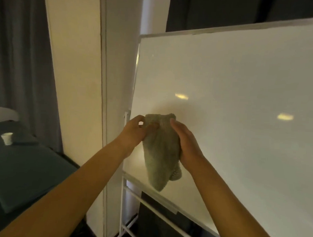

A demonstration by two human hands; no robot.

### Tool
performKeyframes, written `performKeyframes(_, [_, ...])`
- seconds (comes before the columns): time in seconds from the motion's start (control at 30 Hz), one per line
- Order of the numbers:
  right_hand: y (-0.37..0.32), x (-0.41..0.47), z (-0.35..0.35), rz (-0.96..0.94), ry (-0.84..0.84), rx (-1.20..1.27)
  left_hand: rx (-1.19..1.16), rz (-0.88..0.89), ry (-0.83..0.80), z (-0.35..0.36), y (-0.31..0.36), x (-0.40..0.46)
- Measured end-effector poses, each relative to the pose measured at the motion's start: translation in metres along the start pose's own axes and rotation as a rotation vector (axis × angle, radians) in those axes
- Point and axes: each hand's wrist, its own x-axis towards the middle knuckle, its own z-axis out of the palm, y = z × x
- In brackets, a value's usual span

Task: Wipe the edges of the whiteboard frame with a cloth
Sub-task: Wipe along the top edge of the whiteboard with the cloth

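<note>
Both hands held the cloth [160,150] up in front of the whiteboard [233,103], near its left edge. Left hand [135,131] pinched the cloth's upper corner between thumb and curled fingers. Right hand [186,143] gripped the right side, fingers wrapped behind the fabric. The cloth hung bunched and vertical, its lower end just above the bottom rail of the whiteboard frame [134,81]; contact with the board could not be judged. A small white cup [7,138] stood on a dark table [24,166] at left.
</note>
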Motion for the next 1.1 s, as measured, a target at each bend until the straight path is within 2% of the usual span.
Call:
performKeyframes(0.07, [0.004, 0.030, -0.004, 0.064, -0.031, 0.061, 0.030, 0.061, 0.000, -0.006, 0.003, 0.031])
performKeyframes(0.13, [0.009, 0.059, -0.005, 0.039, 0.036, -0.024, 0.134, 0.126, 0.026, -0.010, 0.006, 0.060])
performKeyframes(0.37, [0.013, 0.142, -0.030, -0.323, 0.466, -0.526, 0.579, 0.404, 0.108, -0.023, 0.010, 0.152])
performKeyframes(0.47, [0.014, 0.166, -0.047, -0.398, 0.445, -0.734, 0.654, 0.467, 0.034, -0.025, 0.009, 0.182])
performKeyframes(0.53, [0.013, 0.184, -0.052, -0.424, 0.341, -0.811, 0.646, 0.499, 0.020, -0.020, 0.008, 0.202])
performKeyframes(0.63, [0.013, 0.202, -0.039, -0.316, -0.013, -0.645, 0.602, 0.533, -0.019, -0.008, 0.011, 0.228])
performKeyframes(0.7, [0.020, 0.218, -0.028, -0.234, -0.125, -0.637, 0.537, 0.541, -0.012, -0.004, 0.012, 0.245])
performKeyframes(0.8, [0.026, 0.244, -0.024, -0.216, -0.082, -0.593, 0.414, 0.503, 0.023, -0.010, 0.006, 0.270])
performKeyframes(0.9, [0.021, 0.263, -0.024, -0.186, -0.035, -0.348, 0.260, 0.484, 0.045, -0.024, -0.005, 0.296])
performKeyframes(0.93, [0.018, 0.270, -0.022, -0.195, -0.035, -0.272, 0.213, 0.477, 0.014, -0.029, -0.008, 0.306])
performKeyframes(1.0, [0.010, 0.281, -0.016, -0.224, -0.019, -0.175, 0.114, 0.439, -0.161, -0.035, -0.012, 0.319])
performKeyframes(1.07, [0.003, 0.295, -0.006, -0.254, 0.037, -0.154, 0.012, 0.379, -0.338, -0.041, -0.016, 0.338])
performKeyframes(1.1, [0.000, 0.302, -0.002, -0.272, 0.071, -0.167, -0.016, 0.374, -0.367, -0.043, -0.018, 0.347])
